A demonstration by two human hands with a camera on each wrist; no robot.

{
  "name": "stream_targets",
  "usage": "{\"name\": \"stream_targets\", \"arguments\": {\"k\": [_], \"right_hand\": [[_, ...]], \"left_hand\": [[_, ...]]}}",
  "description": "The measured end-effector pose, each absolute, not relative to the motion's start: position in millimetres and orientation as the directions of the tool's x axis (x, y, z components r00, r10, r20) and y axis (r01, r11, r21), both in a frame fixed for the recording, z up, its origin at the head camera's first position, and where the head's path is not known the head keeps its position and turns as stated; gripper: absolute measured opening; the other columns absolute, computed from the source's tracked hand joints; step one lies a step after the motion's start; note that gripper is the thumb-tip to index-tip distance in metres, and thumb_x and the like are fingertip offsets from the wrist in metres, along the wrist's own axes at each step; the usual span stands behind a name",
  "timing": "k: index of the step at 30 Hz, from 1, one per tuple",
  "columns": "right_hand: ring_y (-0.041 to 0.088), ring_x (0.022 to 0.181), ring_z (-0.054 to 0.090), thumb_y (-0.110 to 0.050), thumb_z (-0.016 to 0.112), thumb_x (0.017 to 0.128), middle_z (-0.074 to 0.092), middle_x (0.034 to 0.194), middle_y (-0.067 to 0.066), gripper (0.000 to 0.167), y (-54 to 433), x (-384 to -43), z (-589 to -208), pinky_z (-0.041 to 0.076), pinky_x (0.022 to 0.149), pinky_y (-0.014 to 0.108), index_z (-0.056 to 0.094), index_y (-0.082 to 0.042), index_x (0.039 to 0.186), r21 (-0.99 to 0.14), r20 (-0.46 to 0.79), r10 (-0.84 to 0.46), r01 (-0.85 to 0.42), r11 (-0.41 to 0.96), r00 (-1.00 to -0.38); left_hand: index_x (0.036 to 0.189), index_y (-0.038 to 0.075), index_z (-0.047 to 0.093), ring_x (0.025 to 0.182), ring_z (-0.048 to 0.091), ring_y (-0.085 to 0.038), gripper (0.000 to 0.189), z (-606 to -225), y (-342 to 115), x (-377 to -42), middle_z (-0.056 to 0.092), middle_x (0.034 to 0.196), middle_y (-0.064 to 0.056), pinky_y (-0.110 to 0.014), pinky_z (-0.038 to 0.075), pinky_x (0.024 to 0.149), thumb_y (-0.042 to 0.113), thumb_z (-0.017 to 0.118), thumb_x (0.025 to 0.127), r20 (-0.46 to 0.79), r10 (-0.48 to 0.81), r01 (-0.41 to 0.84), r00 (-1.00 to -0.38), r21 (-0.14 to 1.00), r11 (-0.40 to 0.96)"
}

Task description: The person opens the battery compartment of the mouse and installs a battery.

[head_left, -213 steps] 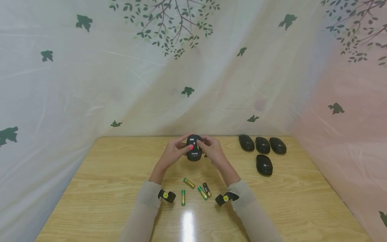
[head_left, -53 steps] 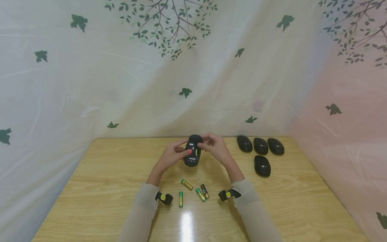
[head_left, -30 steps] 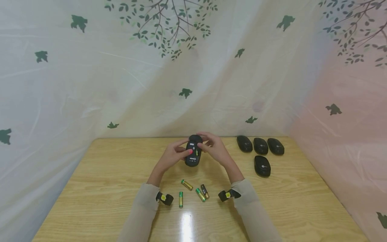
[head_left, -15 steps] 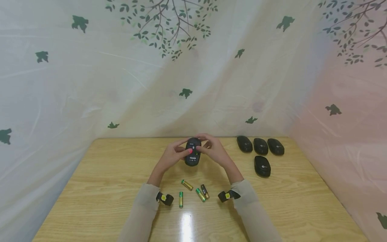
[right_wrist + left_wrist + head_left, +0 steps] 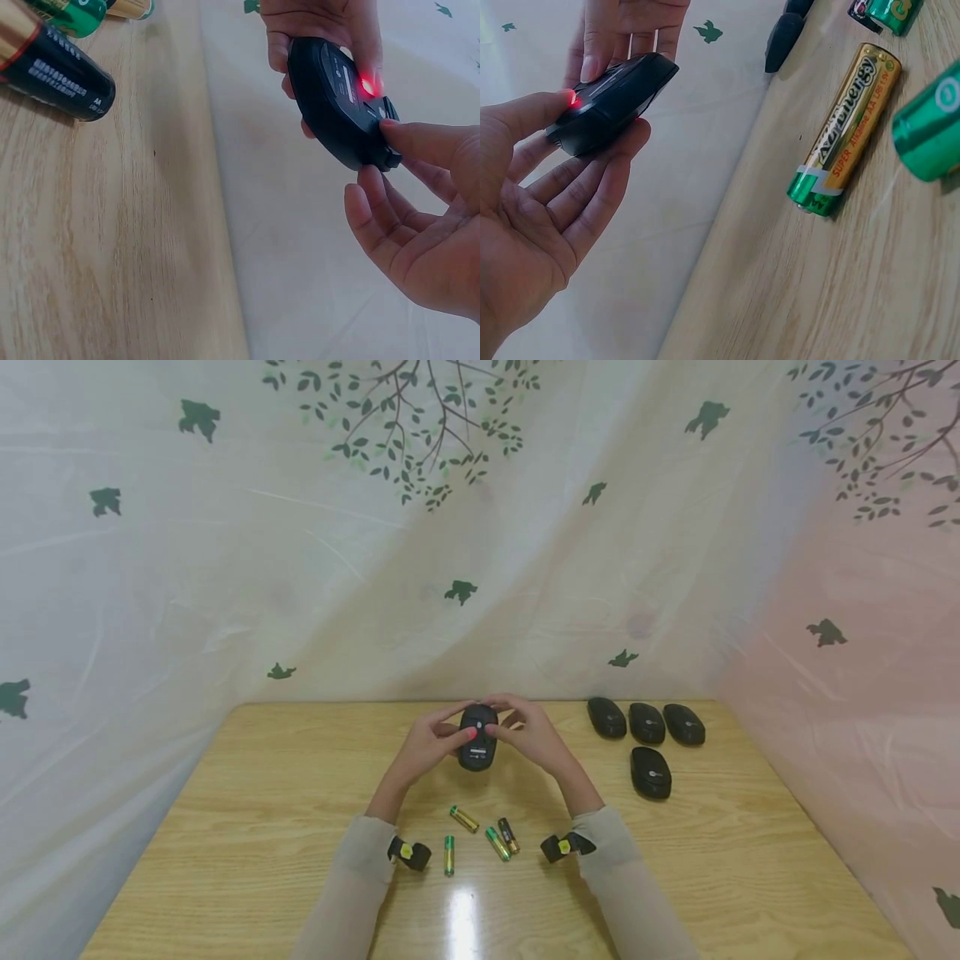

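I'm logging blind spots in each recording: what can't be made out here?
Head: print on held mouse, too small.
Head: underside of nearest resting mouse, facing the table.
Left wrist: rest of rightmost battery, cut by right edge.
Right wrist: rest of dark battery, cut by left edge.
Right wrist: part of held mouse, under thumb of right hand.

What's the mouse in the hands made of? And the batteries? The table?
Computer mouse: probably plastic; its black, moulded shell looks smooth.
AA batteries: likely metal under glossy printed wrappers; they gleam.
Table: wood or laminate, maybe varnished; grain shows and light reflects.
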State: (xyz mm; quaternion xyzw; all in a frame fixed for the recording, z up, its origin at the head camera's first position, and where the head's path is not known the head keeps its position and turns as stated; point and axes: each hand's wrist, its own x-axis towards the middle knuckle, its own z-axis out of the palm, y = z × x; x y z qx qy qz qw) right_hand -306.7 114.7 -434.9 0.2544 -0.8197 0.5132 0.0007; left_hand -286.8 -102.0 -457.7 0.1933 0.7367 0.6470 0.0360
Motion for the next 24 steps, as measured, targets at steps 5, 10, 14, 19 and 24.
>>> {"name": "stream_targets", "arguments": {"k": [5,10,14,19,24], "right_hand": [[0.031,0.114,0.064,-0.010,0.074,0.093,0.069,0.128,0.013,0.040,115.7,-306.2,-434.7,0.056,0.092,0.044,0.065,-0.009,0.132,-0.845,0.268,-0.428,-0.424,0.326,-0.863],[0.030,0.107,0.066,-0.019,0.069,0.099,0.068,0.127,0.014,0.036,115.3,-305.3,-434.6,0.059,0.087,0.046,0.065,-0.013,0.134,-0.861,0.231,-0.410,-0.382,0.337,-0.882],[0.028,0.098,0.067,-0.029,0.064,0.102,0.069,0.122,0.016,0.036,114.2,-304.9,-435.8,0.060,0.082,0.055,0.064,-0.015,0.136,-0.891,0.193,-0.387,-0.326,0.316,-0.902],[0.022,0.094,0.068,-0.029,0.055,0.107,0.071,0.119,0.021,0.039,112.3,-303.6,-434.8,0.060,0.077,0.049,0.063,-0.004,0.136,-0.907,0.146,-0.373,-0.275,0.319,-0.916],[0.016,0.090,0.068,-0.032,0.050,0.109,0.073,0.115,0.023,0.045,111.3,-303.4,-434.9,0.059,0.083,0.055,0.062,0.002,0.135,-0.919,0.089,-0.373,-0.221,0.326,-0.923]], "left_hand": [[0.148,0.009,0.054,0.085,0.076,-0.022,0.051,-458.7,-103.5,-285.9,0.072,0.112,-0.032,-0.033,0.064,0.071,0.010,0.067,0.099,0.214,0.323,0.253,-0.922,0.964,0.083],[0.147,0.010,0.055,0.085,0.075,-0.017,0.050,-459.5,-103.4,-285.9,0.070,0.118,-0.031,-0.033,0.064,0.071,0.011,0.067,0.099,0.224,0.325,0.258,-0.919,0.964,0.062],[0.148,0.010,0.054,0.086,0.075,-0.015,0.050,-459.1,-103.2,-286.0,0.069,0.121,-0.031,-0.032,0.064,0.071,0.010,0.066,0.099,0.236,0.322,0.266,-0.917,0.963,0.052],[0.148,0.009,0.053,0.087,0.076,-0.020,0.050,-458.8,-102.9,-286.7,0.069,0.119,-0.032,-0.032,0.064,0.071,0.010,0.066,0.099,0.234,0.310,0.262,-0.922,0.963,0.053],[0.149,0.007,0.052,0.093,0.076,-0.031,0.051,-459.0,-102.8,-287.0,0.069,0.120,-0.033,-0.033,0.064,0.072,0.009,0.066,0.100,0.232,0.309,0.260,-0.922,0.964,0.053]]}}
